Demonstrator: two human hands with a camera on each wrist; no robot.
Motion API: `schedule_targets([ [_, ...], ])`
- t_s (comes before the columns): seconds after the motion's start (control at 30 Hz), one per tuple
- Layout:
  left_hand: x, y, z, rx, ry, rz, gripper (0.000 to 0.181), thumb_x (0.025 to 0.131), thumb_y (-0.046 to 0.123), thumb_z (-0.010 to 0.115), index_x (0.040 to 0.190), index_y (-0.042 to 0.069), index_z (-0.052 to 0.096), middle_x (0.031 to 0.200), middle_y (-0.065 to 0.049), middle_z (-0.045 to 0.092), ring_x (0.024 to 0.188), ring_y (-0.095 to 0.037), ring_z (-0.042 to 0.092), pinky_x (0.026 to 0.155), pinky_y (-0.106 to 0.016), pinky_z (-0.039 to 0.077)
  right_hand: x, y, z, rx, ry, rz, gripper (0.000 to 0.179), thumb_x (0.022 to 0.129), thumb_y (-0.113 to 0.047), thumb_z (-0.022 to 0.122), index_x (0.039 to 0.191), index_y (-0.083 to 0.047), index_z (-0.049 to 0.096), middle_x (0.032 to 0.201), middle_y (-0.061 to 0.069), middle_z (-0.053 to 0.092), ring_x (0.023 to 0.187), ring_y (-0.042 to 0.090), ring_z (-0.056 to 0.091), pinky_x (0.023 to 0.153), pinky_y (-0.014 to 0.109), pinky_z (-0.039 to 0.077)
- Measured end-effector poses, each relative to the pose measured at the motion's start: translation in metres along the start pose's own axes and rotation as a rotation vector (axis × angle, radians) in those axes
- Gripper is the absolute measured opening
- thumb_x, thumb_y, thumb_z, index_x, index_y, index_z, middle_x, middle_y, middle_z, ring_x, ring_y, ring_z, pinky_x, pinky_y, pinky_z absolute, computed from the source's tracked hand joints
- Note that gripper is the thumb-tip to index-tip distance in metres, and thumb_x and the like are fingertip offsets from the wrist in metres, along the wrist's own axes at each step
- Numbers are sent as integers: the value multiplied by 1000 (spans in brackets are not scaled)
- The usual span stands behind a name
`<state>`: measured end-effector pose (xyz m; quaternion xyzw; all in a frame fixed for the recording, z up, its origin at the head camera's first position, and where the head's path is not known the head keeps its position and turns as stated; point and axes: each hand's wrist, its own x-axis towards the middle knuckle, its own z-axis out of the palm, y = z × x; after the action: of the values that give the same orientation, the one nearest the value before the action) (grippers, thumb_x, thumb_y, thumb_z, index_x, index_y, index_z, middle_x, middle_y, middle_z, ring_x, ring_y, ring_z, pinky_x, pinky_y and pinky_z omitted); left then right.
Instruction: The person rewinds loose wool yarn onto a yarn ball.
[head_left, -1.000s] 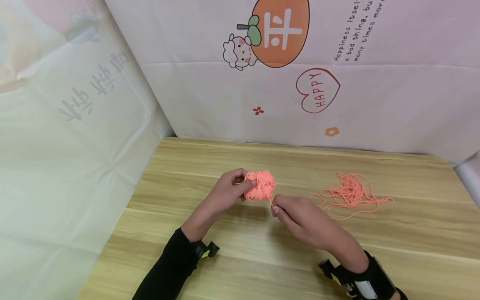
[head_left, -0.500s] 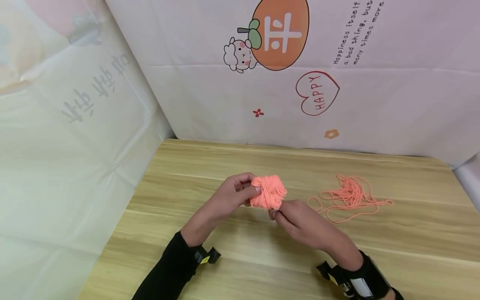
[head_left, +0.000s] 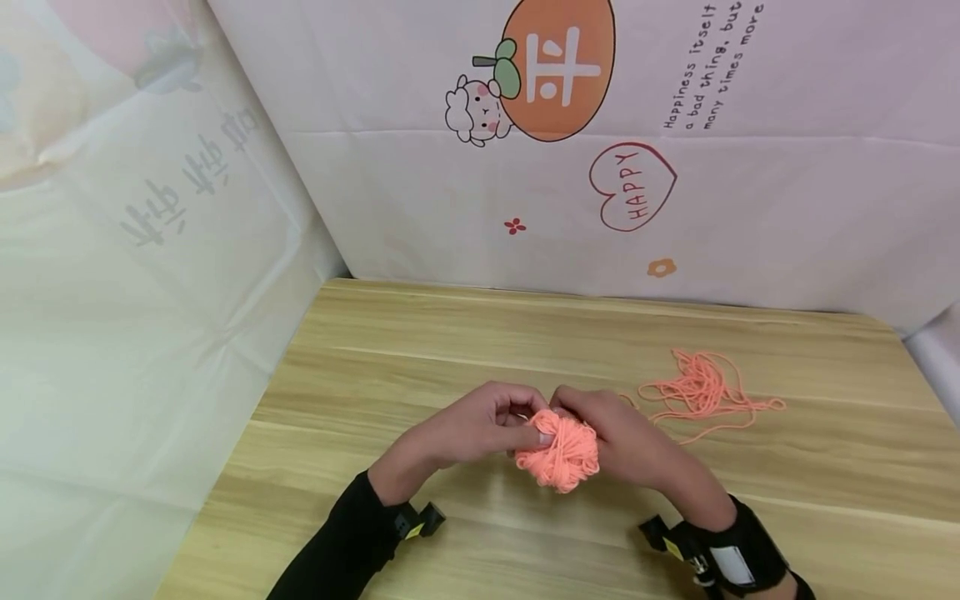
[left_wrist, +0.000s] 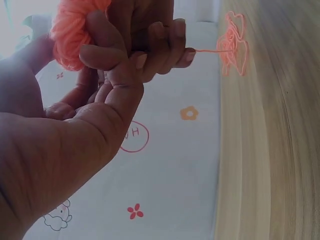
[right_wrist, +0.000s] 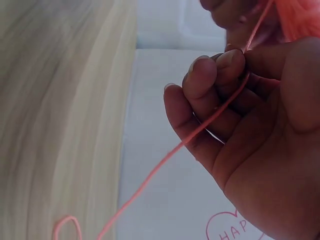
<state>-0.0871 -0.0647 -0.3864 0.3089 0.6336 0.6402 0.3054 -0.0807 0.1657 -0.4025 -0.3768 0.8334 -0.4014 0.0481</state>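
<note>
A small coral ball of yarn (head_left: 564,457) is gripped by my left hand (head_left: 480,423), its thumb lying on the near face. Close behind the ball, my right hand (head_left: 630,437) pinches the yarn strand (right_wrist: 165,159) between thumb and fingers. In the right wrist view that strand runs from the ball through the fingertips, across the palm and down toward the table. The left wrist view shows the ball (left_wrist: 75,35) at the top, with the fingers of both hands close together. In the head view the ball partly hides the right fingertips.
A loose tangle of coral yarn (head_left: 705,387) lies on the wooden table (head_left: 420,333) to the right, linked to my right hand by the strand. A white printed sheet (head_left: 420,208) hangs behind the table. Another pale sheet (head_left: 150,333) covers the left side.
The ball has moved right and toward me, tilting as the left hand turned over. My right hand has gone from in front of the ball, past its underside, to behind it.
</note>
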Motion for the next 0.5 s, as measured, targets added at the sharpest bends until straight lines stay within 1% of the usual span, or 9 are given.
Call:
schedule_targets([
  [0.17,1,-4,-1,32,-20,-28,12,93,10,64,102,3,63,89,-7,63,70,-14,57,62,-27,49,-1,0,-6,-58,14,33,18,107,-24,41,95,-29,54,75,-16,55,60,3,47,51,23,43],
  [0.23,1,-6,-1,56,-16,-45,12,92,11,64,102,5,64,87,-5,64,68,-14,57,62,-28,48,-2,0,-8,-67,20,35,18,106,-23,41,95,-28,54,73,-15,53,58,3,44,50,22,41],
  [0.3,2,-8,-2,77,-9,-64,11,92,11,65,101,6,64,84,-4,63,66,-17,54,61,-27,46,-2,-2,-10,-71,31,34,17,106,-23,42,94,-28,54,70,-14,51,56,2,42,49,21,40],
  [0.4,4,-11,-3,120,20,-111,9,91,14,65,97,8,65,79,-2,63,65,-16,50,59,-25,43,-1,-4,-12,-60,43,28,17,106,-21,43,94,-28,53,67,-14,47,54,2,40,48,20,38],
  [0.5,5,-15,-4,179,70,-162,9,90,19,65,94,10,66,77,-2,62,64,-13,49,57,-23,40,-2,-5,-11,-63,52,36,18,106,-21,42,94,-27,54,65,-14,46,52,1,40,47,20,38],
])
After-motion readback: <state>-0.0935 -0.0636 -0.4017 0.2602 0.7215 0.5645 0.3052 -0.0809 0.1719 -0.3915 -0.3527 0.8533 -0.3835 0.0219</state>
